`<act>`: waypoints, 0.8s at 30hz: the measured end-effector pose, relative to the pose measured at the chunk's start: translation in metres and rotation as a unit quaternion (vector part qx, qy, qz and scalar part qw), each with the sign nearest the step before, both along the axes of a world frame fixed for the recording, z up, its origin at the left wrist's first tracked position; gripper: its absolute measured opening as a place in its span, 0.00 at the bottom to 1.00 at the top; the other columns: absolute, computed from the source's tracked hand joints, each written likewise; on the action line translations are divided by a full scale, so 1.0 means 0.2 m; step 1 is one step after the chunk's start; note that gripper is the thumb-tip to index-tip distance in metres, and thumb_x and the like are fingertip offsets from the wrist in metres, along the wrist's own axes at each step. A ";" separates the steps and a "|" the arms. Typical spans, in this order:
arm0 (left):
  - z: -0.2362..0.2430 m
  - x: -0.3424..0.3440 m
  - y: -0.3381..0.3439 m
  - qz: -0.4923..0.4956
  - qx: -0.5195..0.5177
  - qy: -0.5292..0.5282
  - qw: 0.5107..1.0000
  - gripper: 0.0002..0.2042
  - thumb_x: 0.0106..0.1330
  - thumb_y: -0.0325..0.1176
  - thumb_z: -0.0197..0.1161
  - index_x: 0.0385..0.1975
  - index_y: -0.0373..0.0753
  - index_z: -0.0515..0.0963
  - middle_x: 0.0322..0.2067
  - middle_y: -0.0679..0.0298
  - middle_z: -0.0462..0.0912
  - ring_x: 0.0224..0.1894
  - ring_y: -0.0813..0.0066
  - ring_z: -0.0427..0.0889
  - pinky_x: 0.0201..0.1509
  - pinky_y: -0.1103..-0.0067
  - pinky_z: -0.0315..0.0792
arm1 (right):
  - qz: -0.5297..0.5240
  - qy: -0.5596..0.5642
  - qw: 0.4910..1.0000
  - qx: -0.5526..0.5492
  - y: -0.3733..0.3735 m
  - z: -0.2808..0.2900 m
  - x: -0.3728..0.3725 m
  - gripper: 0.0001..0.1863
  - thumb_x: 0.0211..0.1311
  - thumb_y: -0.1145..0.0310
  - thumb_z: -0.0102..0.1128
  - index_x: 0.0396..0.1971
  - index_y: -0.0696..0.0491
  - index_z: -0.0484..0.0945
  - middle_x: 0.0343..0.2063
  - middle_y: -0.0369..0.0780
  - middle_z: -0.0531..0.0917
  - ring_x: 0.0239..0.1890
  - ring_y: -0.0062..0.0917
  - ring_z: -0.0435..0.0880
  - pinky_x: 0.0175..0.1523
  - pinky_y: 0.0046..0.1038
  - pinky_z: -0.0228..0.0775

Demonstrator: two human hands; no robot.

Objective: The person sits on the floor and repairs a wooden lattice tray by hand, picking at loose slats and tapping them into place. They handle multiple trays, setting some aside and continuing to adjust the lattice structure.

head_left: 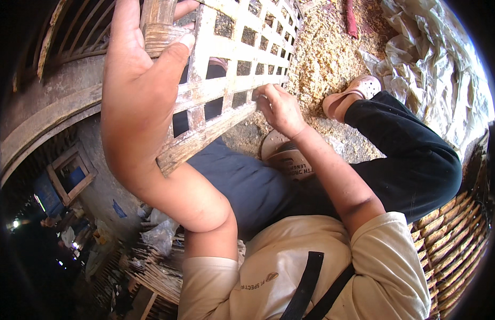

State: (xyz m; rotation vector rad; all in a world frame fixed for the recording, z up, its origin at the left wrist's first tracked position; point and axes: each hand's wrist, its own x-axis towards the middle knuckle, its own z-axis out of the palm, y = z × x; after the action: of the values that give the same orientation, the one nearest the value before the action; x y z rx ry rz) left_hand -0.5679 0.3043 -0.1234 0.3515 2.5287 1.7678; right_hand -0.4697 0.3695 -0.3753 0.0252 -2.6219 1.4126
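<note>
The person sits on a sawdust-strewn floor (322,58) w/ a woven bamboo lattice panel (242,64) held up over the lap, slanting away toward the top of the view. Left hand (138,88) is wrapped round a thick bamboo upright (157,24) at the panel's near edge, thumb across it, fingers curled behind, so a firm closed grip. Right hand (279,109) is at the lower rail, fingertips pinched narrow on a slat end, the rest tucked under. The panel looks light for its spread, stiff along the strips but likely springy across the weave; edges prob. splintery, thin slats could crack if twisted. Best hold seems the thick frame pieces, not the thin crossings. A pink clog (359,88) sits on the foot past the black trouser leg (413,154); crumpled plastic sheeting (434,58) lies beyond, and a woven basket (455,240) stands at the right. Hard to tell: the panel's far end is cut off, left fingertips hidden behind the upright, and the dim clutter at lower left can't be made out.
</note>
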 end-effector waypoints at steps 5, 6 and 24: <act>0.05 -0.01 -0.09 -0.040 0.104 -0.083 0.990 0.39 0.51 0.10 0.43 0.70 0.36 0.53 0.51 0.46 0.74 0.48 0.64 0.82 0.49 0.78 0.82 | 0.134 0.028 0.987 0.088 0.08 0.03 -0.07 0.08 0.56 0.76 0.58 0.35 0.53 0.71 0.26 0.42 0.80 0.29 0.38 0.83 0.31 0.39 0.75; 0.05 -0.07 -0.13 -0.082 0.164 -0.149 0.972 0.39 0.51 0.10 0.43 0.70 0.36 0.53 0.51 0.46 0.74 0.48 0.64 0.82 0.49 0.78 0.82 | 0.140 -0.002 0.987 0.080 0.08 0.05 -0.08 0.07 0.57 0.74 0.57 0.35 0.52 0.72 0.27 0.43 0.81 0.31 0.39 0.83 0.34 0.39 0.75; 0.03 -0.01 -0.02 0.034 0.094 -0.065 0.993 0.39 0.49 0.11 0.44 0.69 0.35 0.55 0.48 0.47 0.75 0.45 0.63 0.84 0.47 0.78 0.83 | -0.010 -0.244 0.800 -0.547 0.02 -0.02 -0.07 0.07 0.61 0.79 0.62 0.38 0.53 0.77 0.33 0.32 0.84 0.34 0.12 0.79 0.40 0.16 0.72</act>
State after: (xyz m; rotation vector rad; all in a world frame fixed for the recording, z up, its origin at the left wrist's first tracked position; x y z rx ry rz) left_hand -0.5706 0.3005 -0.1170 0.1522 2.3197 1.9891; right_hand -0.4837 0.3728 -0.3791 -0.5590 -1.6021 2.9716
